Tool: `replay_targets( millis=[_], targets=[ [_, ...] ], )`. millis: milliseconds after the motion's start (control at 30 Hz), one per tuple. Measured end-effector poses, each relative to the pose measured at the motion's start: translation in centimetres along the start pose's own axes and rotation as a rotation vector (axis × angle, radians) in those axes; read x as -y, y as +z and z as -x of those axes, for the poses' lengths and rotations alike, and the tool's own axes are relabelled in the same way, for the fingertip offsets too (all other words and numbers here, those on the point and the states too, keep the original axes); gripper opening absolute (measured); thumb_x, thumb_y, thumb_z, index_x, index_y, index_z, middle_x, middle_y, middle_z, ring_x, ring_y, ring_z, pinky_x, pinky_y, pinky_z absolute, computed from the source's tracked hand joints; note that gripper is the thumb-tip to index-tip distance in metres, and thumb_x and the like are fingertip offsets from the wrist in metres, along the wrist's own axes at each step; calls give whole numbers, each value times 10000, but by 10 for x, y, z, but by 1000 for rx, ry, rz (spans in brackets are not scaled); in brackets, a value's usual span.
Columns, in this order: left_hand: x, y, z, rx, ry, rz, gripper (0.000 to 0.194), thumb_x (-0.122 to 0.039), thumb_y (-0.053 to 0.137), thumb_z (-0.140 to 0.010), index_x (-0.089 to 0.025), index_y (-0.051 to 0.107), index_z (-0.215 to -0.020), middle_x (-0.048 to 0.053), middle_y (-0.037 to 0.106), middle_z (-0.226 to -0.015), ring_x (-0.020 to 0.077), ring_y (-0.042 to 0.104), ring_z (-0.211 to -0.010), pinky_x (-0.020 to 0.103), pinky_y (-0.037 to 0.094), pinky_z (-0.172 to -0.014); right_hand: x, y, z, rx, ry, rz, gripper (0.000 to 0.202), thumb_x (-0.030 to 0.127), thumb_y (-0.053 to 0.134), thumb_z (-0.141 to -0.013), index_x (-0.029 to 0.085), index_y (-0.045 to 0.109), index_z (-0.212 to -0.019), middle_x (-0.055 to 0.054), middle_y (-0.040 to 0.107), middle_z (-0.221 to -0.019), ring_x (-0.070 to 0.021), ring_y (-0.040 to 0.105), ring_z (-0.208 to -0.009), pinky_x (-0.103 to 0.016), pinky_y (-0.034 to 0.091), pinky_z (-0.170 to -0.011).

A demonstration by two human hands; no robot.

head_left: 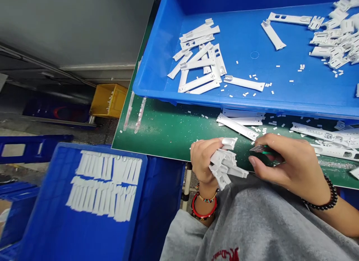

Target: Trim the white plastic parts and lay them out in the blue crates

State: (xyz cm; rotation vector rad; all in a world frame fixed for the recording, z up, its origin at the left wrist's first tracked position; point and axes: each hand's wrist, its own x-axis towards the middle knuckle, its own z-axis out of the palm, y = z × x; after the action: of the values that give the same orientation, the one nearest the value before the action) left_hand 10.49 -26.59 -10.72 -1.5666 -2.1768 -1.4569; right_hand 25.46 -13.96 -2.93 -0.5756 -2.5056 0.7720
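The left hand (206, 160), grip closed round a bundle of white plastic parts (226, 164) at the near edge of the counter (162, 128), holds their ends rightward, just apart from the blade (256, 149) pinched by the right hand (291, 169).

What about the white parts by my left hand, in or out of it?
In: your left hand is closed around the white parts, their ends jutting past its fingers.

The grey top (252, 219) bears dark red lettering (226, 254).

Green worktable (165, 131) near a grey wall (84, 27)
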Motion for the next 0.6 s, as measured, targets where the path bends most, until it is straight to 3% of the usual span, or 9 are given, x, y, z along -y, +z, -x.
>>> replay_targets(
  millis=[100, 233, 300, 400, 533, 600],
  targets=[
    [6, -1, -15, -145, 94, -80, 202, -340, 512, -992, -221, 631, -1103, 62, 731, -999, 205, 675, -911, 371, 487, -819, -3, 1, 4, -26, 18, 18, 110, 261, 559, -927, 176, 587, -862, 51, 576, -621, -69, 510, -493, -205, 363, -506],
    [5, -2, -38, -59, 45, -128, 266, -310, 560, -961, -194, 652, -1183, 93, 684, -1135, 225, 646, -1041, 364, 495, -906, -6, 5, 8, -22, 38, -19, 50, 177, 532, -932, 182, 582, -927, 33, 673, -768, -49, 568, -536, -182, 403, -561],
    [1, -4, -43, -84, 15, -135, 248, -286, 587, -943, -210, 675, -1162, 78, 652, -1128, 209, 644, -1005, 342, 515, -873, -7, 5, 9, -27, 47, -30, 56, 155, 530, -926, 190, 575, -930, 31, 684, -799, -50, 583, -555, -177, 411, -570],
    [-10, -10, -38, -161, -47, -67, 206, -245, 640, -909, -234, 692, -1109, 34, 619, -1015, 156, 635, -867, 279, 530, -753, -9, 4, 10, -56, 47, -28, 74, 136, 531, -909, 201, 564, -915, 38, 665, -758, -60, 567, -538, -183, 400, -543],
    [-19, -12, -22, -47, -166, 203, 363, -226, 708, -858, -234, 607, -1206, 0, 635, -929, 130, 631, -792, 247, 530, -702, -6, 5, 9, -59, 17, -21, 85, 132, 515, -894, 204, 560, -892, 34, 646, -711, -77, 555, -519, -203, 399, -531],
    [-18, -11, -14, -17, -194, 293, 324, -225, 711, -856, -229, 603, -1161, 3, 655, -927, 136, 641, -791, 255, 533, -701, -4, 6, 8, -67, 4, -3, 90, 133, 510, -885, 207, 561, -873, 34, 634, -679, -87, 544, -509, -218, 395, -521]
  ],
)
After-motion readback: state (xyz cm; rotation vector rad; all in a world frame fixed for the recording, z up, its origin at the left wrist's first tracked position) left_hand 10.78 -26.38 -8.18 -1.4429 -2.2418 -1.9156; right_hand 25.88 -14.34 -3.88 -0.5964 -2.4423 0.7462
